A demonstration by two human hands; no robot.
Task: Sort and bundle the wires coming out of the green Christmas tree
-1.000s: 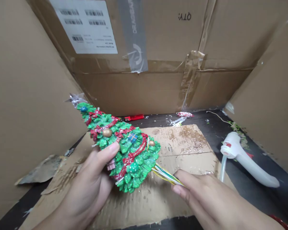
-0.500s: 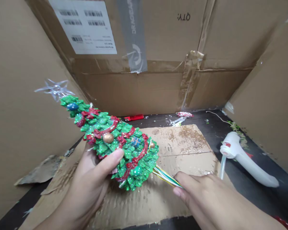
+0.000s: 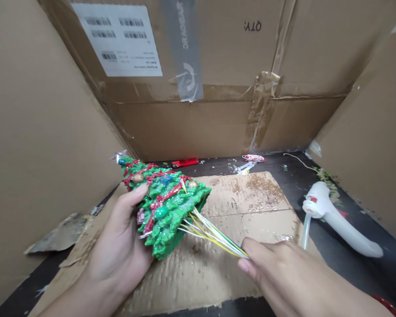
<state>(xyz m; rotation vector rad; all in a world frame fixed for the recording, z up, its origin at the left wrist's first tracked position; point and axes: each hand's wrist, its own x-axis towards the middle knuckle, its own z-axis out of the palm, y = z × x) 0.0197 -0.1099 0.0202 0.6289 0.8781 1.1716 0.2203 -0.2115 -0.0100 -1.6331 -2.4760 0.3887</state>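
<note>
A small green Christmas tree figurine with red garlands and coloured baubles rests in my left hand, its thumb across the front. The tree lies tilted, its clear star pointing away to the upper left and its base turned toward the right. From the open base comes a bundle of white, yellow and green wires. My right hand is closed round the far end of these wires. Where they attach inside the tree is hidden.
Under my hands lies a glue-stained cardboard sheet on a dark table. A white glue gun lies at the right. A red lighter and a bundle of thread are at the back. Cardboard walls surround the area.
My left hand has turned the tree so its base faces more toward me and its star has swung down and away. More of the wires shows. My right hand stays put.
</note>
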